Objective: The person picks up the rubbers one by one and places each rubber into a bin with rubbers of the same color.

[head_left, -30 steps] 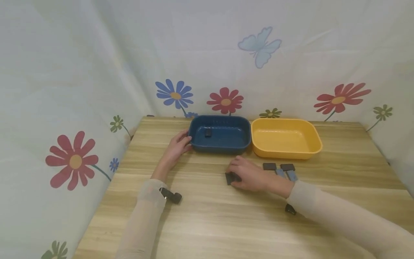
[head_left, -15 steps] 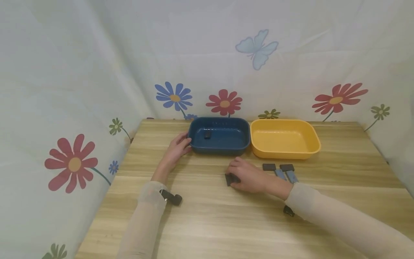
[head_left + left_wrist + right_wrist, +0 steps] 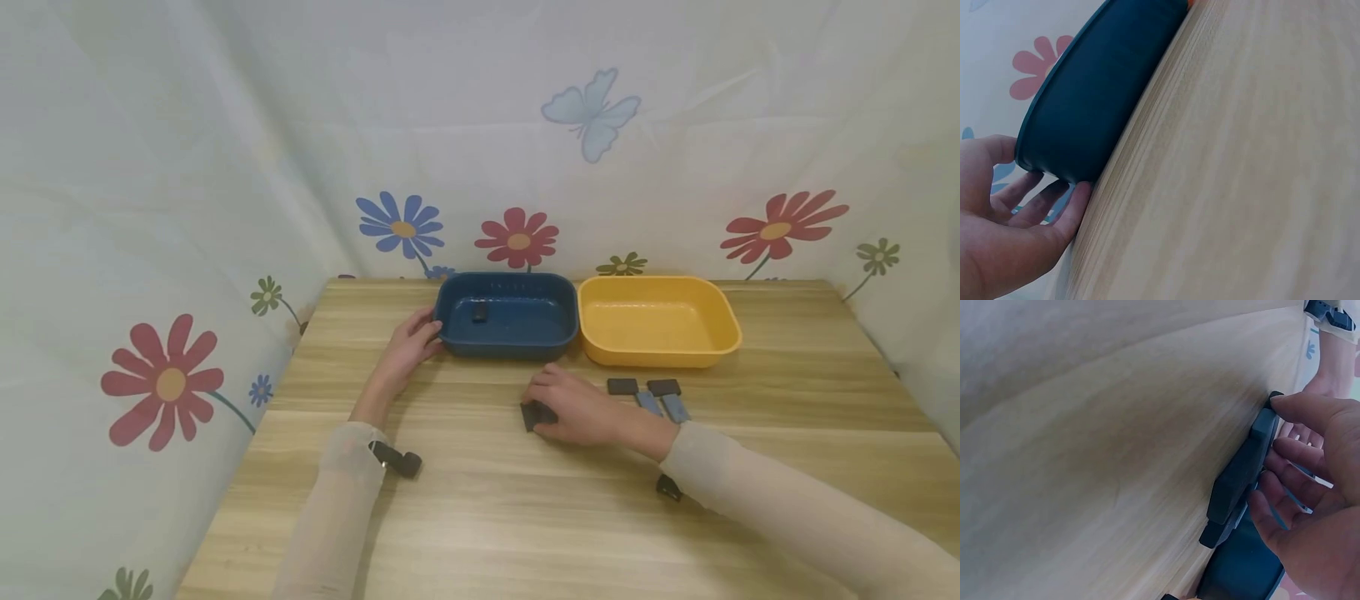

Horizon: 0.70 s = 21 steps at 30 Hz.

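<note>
My left hand (image 3: 403,352) rests against the left end of a dark blue basin (image 3: 507,351). In the left wrist view its fingers (image 3: 1029,184) touch the outside of the basin's end wall, near the rim and lower down. Inside that basin lies one small black rectangular block (image 3: 480,311). My right hand (image 3: 573,408) is low over the table in front of the basins, thumb and fingers about dark rectangular blocks (image 3: 534,416). The right wrist view shows the thumb on the end of a dark block (image 3: 1238,472), with curled fingers along its far side; their tips are partly hidden.
Right of the blue basin, touching it, stands a yellow basin (image 3: 660,357). Before it lie two black blocks (image 3: 622,387) and two grey-blue blocks (image 3: 676,407), near my right forearm. A floral curtain (image 3: 480,108) hangs behind the wooden table (image 3: 480,533).
The head view has shifted slightly. Both hands keep their places, the left at the blue basin's end and the right on the dark blocks.
</note>
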### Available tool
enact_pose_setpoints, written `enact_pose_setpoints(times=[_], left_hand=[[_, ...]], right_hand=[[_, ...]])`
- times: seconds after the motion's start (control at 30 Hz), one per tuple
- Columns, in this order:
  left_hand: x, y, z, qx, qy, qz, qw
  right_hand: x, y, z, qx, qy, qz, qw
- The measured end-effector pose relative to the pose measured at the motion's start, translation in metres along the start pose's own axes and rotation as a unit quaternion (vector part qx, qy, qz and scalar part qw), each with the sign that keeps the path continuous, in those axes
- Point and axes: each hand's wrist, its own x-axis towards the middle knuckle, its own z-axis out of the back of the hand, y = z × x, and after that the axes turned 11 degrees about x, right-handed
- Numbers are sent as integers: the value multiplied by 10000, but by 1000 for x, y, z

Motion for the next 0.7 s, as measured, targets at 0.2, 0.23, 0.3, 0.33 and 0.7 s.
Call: enact_pose_setpoints(times=[0.2, 0.23, 0.3, 0.33, 0.7], left_hand=[[1, 1, 0, -22, 69, -33, 10000], [1, 2, 0, -25, 75, -34, 10000], [1, 2, 0, -28, 77, -27, 10000], [1, 1, 0, -18, 69, -25, 10000], [0, 1, -1, -125, 33, -58, 9999]], right_hand=[[2, 0, 3, 163, 60, -114, 9998], [2, 0, 4, 234, 87, -187, 9995], [4, 2, 8, 376, 134, -340, 9986], [5, 3, 10, 439, 141, -412, 9981], [15, 3, 36, 828, -177, -423, 9955]])
